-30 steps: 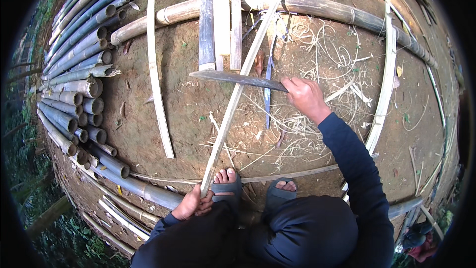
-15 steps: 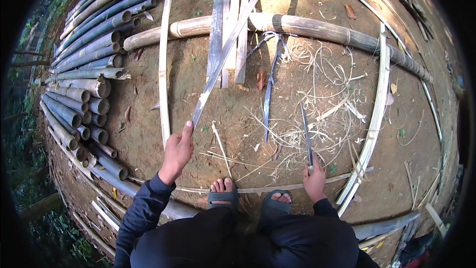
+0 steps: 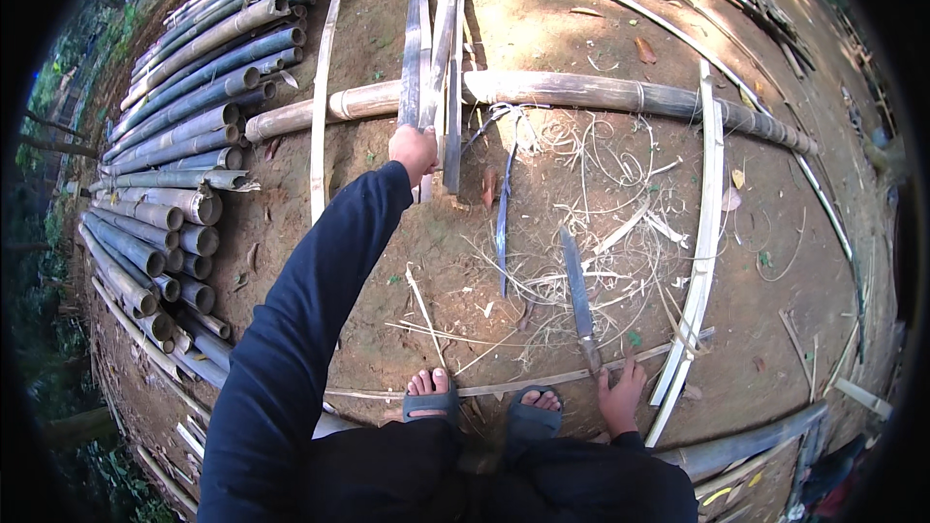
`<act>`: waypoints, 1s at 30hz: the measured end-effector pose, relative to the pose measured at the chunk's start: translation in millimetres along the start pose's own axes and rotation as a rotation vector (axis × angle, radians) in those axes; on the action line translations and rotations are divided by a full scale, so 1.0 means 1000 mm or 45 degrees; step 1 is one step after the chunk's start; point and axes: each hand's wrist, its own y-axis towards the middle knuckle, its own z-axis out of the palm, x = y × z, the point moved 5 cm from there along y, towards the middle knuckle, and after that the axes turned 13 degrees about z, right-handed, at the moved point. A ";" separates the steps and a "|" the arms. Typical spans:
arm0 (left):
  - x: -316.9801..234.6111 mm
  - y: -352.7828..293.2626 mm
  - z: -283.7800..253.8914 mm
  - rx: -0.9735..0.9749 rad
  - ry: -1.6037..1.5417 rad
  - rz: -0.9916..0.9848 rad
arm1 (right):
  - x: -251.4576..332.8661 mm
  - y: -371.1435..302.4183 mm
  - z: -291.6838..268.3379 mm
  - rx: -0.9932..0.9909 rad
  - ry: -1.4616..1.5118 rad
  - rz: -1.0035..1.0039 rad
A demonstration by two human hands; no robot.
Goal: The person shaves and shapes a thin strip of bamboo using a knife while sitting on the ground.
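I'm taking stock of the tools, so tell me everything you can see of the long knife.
The long knife has a dark grey, metal-looking blade and a shorter brownish handle, perhaps wood. It lies on the bare ground, its blade among pale curled shavings, tip pointing away from the person and slightly left. The right hand is at the handle's end; whether a finger touches it is unclear.

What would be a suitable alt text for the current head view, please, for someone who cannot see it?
A person's left hand grips one of several bamboo strips lying across a bamboo pole on bare earth. The open right hand is beside the handle of a long knife among pale curled shavings. Cut bamboo poles are stacked at left.
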 end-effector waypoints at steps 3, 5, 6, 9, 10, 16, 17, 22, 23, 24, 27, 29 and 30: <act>-0.004 -0.005 0.008 -0.140 -0.049 0.118 | -0.023 0.002 -0.019 -0.178 -0.101 0.166; 0.005 -0.007 -0.008 -0.246 0.291 0.207 | -0.035 0.008 -0.026 -0.337 -0.244 0.184; 0.010 -0.009 -0.018 -0.252 0.453 0.310 | -0.042 0.014 -0.027 -0.414 -0.313 0.188; -0.008 -0.026 -0.011 -0.256 0.814 0.629 | -0.087 0.025 -0.029 -0.280 -0.285 0.443; -0.011 -0.035 -0.009 -0.174 0.891 0.727 | -0.099 0.027 -0.025 -0.216 -0.263 0.491; 0.013 -0.104 -0.010 -0.025 1.223 1.118 | -0.103 0.038 -0.035 -0.326 -0.351 0.318; 0.016 -0.117 -0.010 -0.010 1.210 1.119 | -0.104 0.044 -0.036 -0.276 -0.307 0.313; 0.018 -0.183 0.001 0.101 0.728 1.163 | -0.104 0.064 -0.037 -0.200 -0.109 0.449; 0.016 -0.193 0.002 0.111 0.664 1.198 | -0.107 0.065 -0.032 -0.171 -0.054 0.500; 0.010 -0.206 0.003 0.119 0.597 1.230 | -0.121 0.065 -0.022 -0.171 0.090 0.547; -0.020 -0.232 -0.011 0.063 0.262 1.181 | -0.121 0.067 0.005 0.002 0.792 0.683; -0.053 -0.249 -0.032 -0.019 0.111 1.306 | -0.097 0.060 0.001 0.110 0.978 0.736; -0.074 -0.261 -0.039 -0.047 -0.086 1.379 | -0.091 0.056 -0.002 0.157 1.066 0.771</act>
